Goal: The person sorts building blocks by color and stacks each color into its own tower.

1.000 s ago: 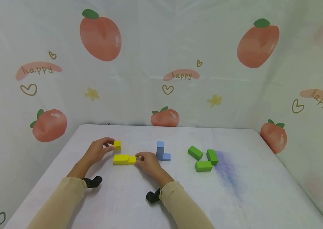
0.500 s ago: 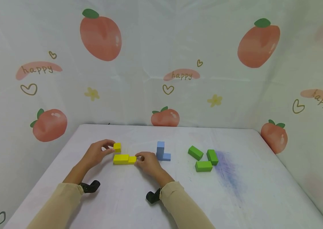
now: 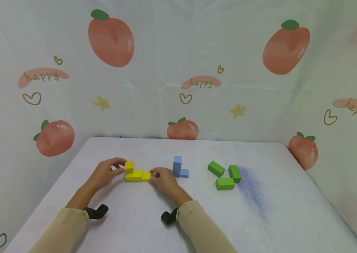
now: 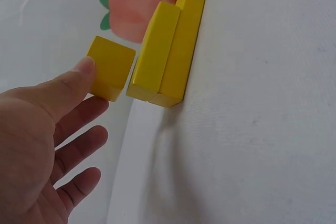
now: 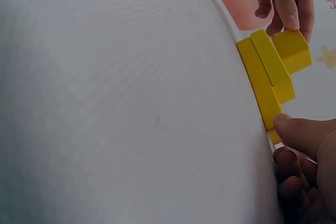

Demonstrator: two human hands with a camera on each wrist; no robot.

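Observation:
My left hand (image 3: 103,173) pinches a small yellow block (image 4: 112,66) between thumb and fingers, its other fingers spread. That block hangs just over the left end of an upper yellow block (image 4: 155,51), with a narrow gap in the left wrist view. The upper block lies flat on a longer lower yellow block (image 4: 189,40), which sticks out to the right like a step. My right hand (image 3: 164,181) holds the right end of this lower block, thumb on it and fingers curled, as the right wrist view shows.
Right of my right hand, an upright blue block (image 3: 177,165) stands by a flat blue block (image 3: 184,173). Farther right on the white table (image 3: 279,196) lie three green blocks (image 3: 225,183). A fruit-printed curtain (image 3: 153,70) hangs behind the table's far edge.
My left hand has come toward me with the small yellow block, from behind the yellow stack to over its left end. My right hand has stayed in place.

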